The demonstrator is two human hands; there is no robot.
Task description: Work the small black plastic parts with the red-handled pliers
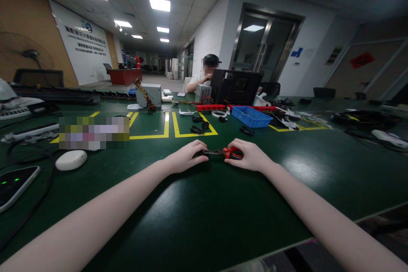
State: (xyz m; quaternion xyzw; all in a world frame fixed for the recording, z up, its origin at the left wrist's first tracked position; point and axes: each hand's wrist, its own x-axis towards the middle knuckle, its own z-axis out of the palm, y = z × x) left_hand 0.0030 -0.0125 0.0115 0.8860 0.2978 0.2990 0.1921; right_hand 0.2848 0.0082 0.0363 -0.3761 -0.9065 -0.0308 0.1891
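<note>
Red-and-black-handled pliers (228,152) are in my right hand (250,154), with its fingers wrapped round the handles. Their metal jaws point left and reach a small dark piece (200,153) pinched in my left hand (186,156). What that dark piece is cannot be made out, nor whether the jaws are closed on it. Both hands are low over the green table (197,212). Beyond them lie several small black parts (198,130) in and beside a yellow-taped square.
A blue tray (251,117) stands behind my right hand. Farther back are a black computer case (236,88), a metal power supply box (149,95) and a seated person (199,83). On the left lie a white rounded object (71,160), a phone-like device (17,185) and cables.
</note>
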